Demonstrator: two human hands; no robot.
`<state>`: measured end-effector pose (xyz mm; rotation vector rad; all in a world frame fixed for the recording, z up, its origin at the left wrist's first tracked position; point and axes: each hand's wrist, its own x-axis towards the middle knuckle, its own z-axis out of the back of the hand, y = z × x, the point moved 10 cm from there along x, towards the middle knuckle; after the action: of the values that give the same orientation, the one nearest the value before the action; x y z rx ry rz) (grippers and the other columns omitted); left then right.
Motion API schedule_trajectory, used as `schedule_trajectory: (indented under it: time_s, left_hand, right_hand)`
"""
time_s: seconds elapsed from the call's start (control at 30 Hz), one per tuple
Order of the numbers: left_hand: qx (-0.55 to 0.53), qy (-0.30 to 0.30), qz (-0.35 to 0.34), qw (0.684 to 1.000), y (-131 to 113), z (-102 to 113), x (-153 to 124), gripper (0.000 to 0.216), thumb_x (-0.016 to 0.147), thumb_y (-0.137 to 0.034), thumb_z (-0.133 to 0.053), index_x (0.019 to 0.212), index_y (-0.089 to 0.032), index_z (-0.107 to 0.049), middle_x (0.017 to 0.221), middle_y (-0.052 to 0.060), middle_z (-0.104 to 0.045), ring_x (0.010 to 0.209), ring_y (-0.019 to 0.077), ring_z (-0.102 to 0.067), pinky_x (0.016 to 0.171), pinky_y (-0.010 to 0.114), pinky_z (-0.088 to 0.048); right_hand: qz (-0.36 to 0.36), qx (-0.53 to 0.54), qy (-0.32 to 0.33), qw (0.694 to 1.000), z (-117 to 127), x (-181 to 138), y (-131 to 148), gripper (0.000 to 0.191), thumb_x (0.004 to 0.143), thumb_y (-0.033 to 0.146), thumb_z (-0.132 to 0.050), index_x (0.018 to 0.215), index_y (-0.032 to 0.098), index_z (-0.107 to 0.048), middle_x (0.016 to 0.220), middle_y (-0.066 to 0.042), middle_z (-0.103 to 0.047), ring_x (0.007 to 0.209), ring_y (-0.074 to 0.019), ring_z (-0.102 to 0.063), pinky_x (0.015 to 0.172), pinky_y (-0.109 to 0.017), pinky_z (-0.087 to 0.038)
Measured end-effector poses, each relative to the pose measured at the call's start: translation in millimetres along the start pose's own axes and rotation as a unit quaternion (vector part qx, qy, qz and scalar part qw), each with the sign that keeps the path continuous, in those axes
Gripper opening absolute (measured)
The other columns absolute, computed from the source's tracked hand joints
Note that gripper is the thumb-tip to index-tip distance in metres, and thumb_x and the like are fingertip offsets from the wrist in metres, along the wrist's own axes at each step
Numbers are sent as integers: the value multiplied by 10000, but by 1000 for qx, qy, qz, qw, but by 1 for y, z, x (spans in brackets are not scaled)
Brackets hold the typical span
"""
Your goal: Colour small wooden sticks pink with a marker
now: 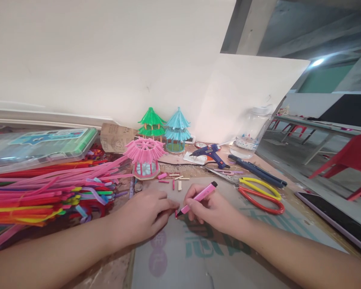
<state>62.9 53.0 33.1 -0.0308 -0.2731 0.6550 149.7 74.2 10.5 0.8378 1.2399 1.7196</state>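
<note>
My right hand (203,204) is closed around a pink marker (200,196), its dark tip angled down to the left. That tip touches a short pink stick (176,214) on the grey board (174,257). The fingertips of my left hand (144,212) press at the same little stick and seem to steady it. Just beyond lie several short sticks (179,185), some plain wood and some pink, with the pink marker cap (162,176) beside them. Behind these stands a small pavilion with a pink roof (146,154).
Green (151,120) and blue (178,128) pavilions stand at the back. Pipe cleaners (48,192) and a plastic case (42,146) fill the left. To the right are a glue gun (212,154), scissors (260,196), pliers (258,172), a clear jar (249,132) and a phone (339,220).
</note>
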Motion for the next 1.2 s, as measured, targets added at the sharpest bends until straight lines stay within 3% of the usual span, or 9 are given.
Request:
schedule_trajectory:
  time_s: [0.5, 0.67, 0.83, 1.07, 1.2]
  left_hand:
    - [-7, 14, 5, 1000, 1, -3, 0, 308, 878, -134, -475, 1079, -242, -681, 841, 37, -657, 813, 200, -618, 707, 289, -451]
    - [-55, -18, 27, 998, 5, 1, -1, 313, 864, -154, -484, 1147, -212, -604, 982, 48, -673, 911, 209, -618, 767, 308, -459]
    - [-53, -11, 50, 997, 6, 1, -1, 220, 828, -261, -566, 1027, -216, -650, 794, 13, -622, 748, 187, -577, 630, 272, -412]
    - [-71, -4, 78, 994, 12, -2, 1, 182, 828, -273, -563, 967, -220, -668, 742, -8, -587, 694, 163, -542, 594, 259, -359]
    - [-72, -20, 69, 995, 10, 1, 2, 164, 829, -259, -562, 951, -225, -665, 728, -15, -579, 672, 155, -534, 583, 254, -357]
  right_hand:
    - [-3, 2, -7, 1000, 2, 1, 0, 152, 775, 312, -575, 726, 204, -480, 535, 50, -535, 430, -77, -420, 427, -189, -339]
    - [-4, 4, -1, 1000, 2, 1, -1, 176, 784, 334, -579, 721, 201, -483, 536, 50, -534, 425, -70, -420, 430, -186, -350]
    - [-2, 5, -2, 1000, 2, 1, -1, 187, 786, 352, -584, 735, 201, -489, 537, 51, -534, 423, -70, -415, 426, -188, -351]
    - [-7, 9, -1, 1000, 2, 2, -2, 197, 789, 367, -581, 740, 200, -489, 542, 53, -536, 421, -70, -417, 427, -191, -358]
    - [-6, -2, -34, 999, 9, 5, -4, 209, 806, 389, -572, 773, 197, -499, 548, 52, -546, 420, -74, -435, 426, -196, -359]
